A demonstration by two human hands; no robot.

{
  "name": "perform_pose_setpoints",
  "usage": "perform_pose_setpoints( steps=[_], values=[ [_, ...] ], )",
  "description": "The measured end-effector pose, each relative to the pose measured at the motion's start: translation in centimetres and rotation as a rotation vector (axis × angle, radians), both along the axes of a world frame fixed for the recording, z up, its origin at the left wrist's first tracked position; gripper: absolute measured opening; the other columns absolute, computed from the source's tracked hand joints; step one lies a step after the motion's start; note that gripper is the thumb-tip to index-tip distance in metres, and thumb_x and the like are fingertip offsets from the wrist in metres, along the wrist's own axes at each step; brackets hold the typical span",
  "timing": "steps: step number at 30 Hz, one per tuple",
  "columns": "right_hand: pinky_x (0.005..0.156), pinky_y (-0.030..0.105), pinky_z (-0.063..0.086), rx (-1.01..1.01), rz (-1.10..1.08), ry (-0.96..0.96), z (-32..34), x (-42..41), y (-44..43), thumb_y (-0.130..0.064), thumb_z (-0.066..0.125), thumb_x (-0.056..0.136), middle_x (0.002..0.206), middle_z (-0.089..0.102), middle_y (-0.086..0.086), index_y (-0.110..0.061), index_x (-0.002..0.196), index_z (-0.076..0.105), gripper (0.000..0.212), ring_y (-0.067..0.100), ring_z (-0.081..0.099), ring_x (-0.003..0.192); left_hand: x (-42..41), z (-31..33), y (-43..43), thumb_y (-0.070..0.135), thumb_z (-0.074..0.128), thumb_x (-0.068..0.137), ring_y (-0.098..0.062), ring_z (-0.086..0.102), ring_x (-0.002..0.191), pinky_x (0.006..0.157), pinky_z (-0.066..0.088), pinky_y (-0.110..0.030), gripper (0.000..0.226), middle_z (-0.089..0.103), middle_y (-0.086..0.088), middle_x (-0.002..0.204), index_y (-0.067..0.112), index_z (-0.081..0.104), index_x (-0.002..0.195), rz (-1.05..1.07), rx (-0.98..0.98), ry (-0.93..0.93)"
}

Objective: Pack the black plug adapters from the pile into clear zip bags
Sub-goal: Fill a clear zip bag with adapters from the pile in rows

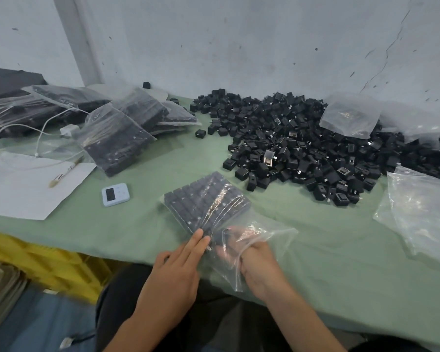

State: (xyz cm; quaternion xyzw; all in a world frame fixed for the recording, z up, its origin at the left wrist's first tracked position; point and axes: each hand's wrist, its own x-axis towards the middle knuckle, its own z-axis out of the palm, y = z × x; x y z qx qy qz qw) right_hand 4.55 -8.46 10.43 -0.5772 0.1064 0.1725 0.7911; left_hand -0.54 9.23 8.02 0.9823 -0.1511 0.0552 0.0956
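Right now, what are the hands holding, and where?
The left hand presses flat on the bag at its near end; the right hand is inside its open mouth, and whether it grips anything there cannot be told.

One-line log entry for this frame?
stage: filling bag | left hand: fingers straight on bag | right hand: inside bag mouth | pile: large, loose

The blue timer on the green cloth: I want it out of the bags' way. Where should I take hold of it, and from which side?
Pinch the timer from above across its narrower width, thumb on the near long edge, fingers on the far one. It lies flat, screen up, bare cloth all round, the paper sheet apart, so probably nothing blocks that grip.
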Motion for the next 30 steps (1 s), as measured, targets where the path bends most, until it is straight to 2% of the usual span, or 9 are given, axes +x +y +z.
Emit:
perform_pose_setpoints(
  steps=[3, 5, 7, 10, 12, 15, 19, 24, 30],
  values=[
    [0.069, 0.036, 0.06, -0.026, 0.034, -0.052, -0.4, 0.1, 0.6, -0.01, 0.069, 0.092, 0.089, 0.073, 0.016, -0.009, 0.093, 0.074, 0.006, 0.027, 0.073, 0.078, 0.0, 0.0, 0.0, 0.018, 0.034, 0.083, -0.01, 0.061, 0.121, 0.081, 0.049, -0.033, 0.066, 0.039, 0.0, 0.158, 0.017, 0.048, 0.148, -0.004, 0.0, -0.001],
    [0.061, 0.039, 0.059, -0.318, 0.045, -0.15, -1.2, 0.2, 0.4, -0.01, 0.064, 0.093, 0.079, 0.071, 0.012, -0.018, 0.089, 0.071, 0.011, 0.024, 0.07, 0.067, 0.0, 0.2, 0.0, 0.018, 0.036, 0.082, -0.01, 0.063, 0.117, 0.08, 0.05, -0.032, 0.066, 0.041, 0.0, 0.157, 0.017, 0.05, 0.147, -0.003, -0.008, 0.007],
    [0.064, 0.044, 0.061, -0.598, 0.042, -0.245, -1.8, 0.2, 0.4, -0.013, 0.061, 0.093, 0.078, 0.072, 0.008, -0.026, 0.088, 0.068, 0.016, 0.023, 0.072, 0.068, -0.1, 0.4, -0.1, 0.017, 0.041, 0.08, -0.01, 0.064, 0.113, 0.08, 0.051, -0.032, 0.067, 0.043, -0.001, 0.156, 0.019, 0.051, 0.146, -0.004, -0.017, 0.007],
    [0.066, 0.042, 0.06, -0.712, 0.031, -0.352, -2.1, 0.3, 0.8, -0.017, 0.064, 0.093, 0.075, 0.071, 0.005, -0.023, 0.092, 0.068, 0.007, 0.016, 0.07, 0.066, -0.2, 0.5, -0.1, 0.015, 0.055, 0.076, -0.012, 0.065, 0.112, 0.081, 0.052, -0.033, 0.071, 0.043, -0.003, 0.156, 0.024, 0.05, 0.146, -0.015, -0.002, 0.009],
    [0.069, 0.035, 0.06, -0.698, 0.052, -0.373, -2.4, 0.3, 0.6, -0.02, 0.064, 0.094, 0.077, 0.073, 0.001, -0.022, 0.093, 0.072, 0.009, 0.01, 0.07, 0.067, -0.2, 0.4, -0.2, 0.016, 0.051, 0.078, -0.012, 0.064, 0.114, 0.081, 0.053, -0.033, 0.069, 0.043, -0.003, 0.156, 0.025, 0.051, 0.146, -0.012, 0.011, 0.012],
    [0.08, 0.022, 0.056, -0.587, 0.123, -0.393, -2.6, 0.1, 0.1, -0.03, 0.069, 0.091, 0.092, 0.076, -0.009, -0.032, 0.109, 0.075, 0.019, 0.004, 0.071, 0.086, -0.2, 0.5, -0.2, 0.016, 0.055, 0.077, -0.013, 0.064, 0.115, 0.083, 0.053, -0.034, 0.07, 0.042, -0.002, 0.157, 0.025, 0.05, 0.147, -0.005, 0.011, 0.03],
    [0.074, 0.035, 0.058, -0.428, 0.069, -0.356, -2.9, -0.2, 0.2, -0.028, 0.074, 0.086, 0.083, 0.074, -0.002, -0.045, 0.101, 0.066, 0.023, 0.015, 0.071, 0.078, -0.1, 0.6, -0.2, 0.013, 0.058, 0.078, -0.014, 0.059, 0.123, 0.088, 0.052, -0.033, 0.071, 0.038, 0.0, 0.159, 0.025, 0.048, 0.147, -0.01, -0.013, 0.013],
    [0.059, 0.028, 0.057, -0.419, 0.053, -0.331, -2.8, -0.5, 0.1, -0.025, 0.075, 0.089, 0.081, 0.074, 0.002, -0.038, 0.096, 0.069, 0.016, 0.014, 0.073, 0.07, 0.3, 0.8, -0.2, 0.005, 0.074, 0.068, -0.023, 0.057, 0.127, 0.089, 0.055, -0.033, 0.085, 0.048, 0.002, 0.152, 0.021, 0.048, 0.147, -0.024, -0.024, -0.03],
    [0.076, 0.042, 0.06, -0.234, 0.072, -0.295, -1.9, -0.9, -0.2, -0.015, 0.067, 0.095, 0.089, 0.076, 0.006, -0.025, 0.102, 0.077, 0.015, 0.024, 0.073, 0.084, 1.4, 1.1, -0.6, 0.011, 0.073, 0.066, -0.025, 0.045, 0.141, 0.091, 0.053, -0.036, 0.084, 0.044, 0.002, 0.155, 0.023, 0.051, 0.146, -0.093, 0.098, -0.047]
  ],
)
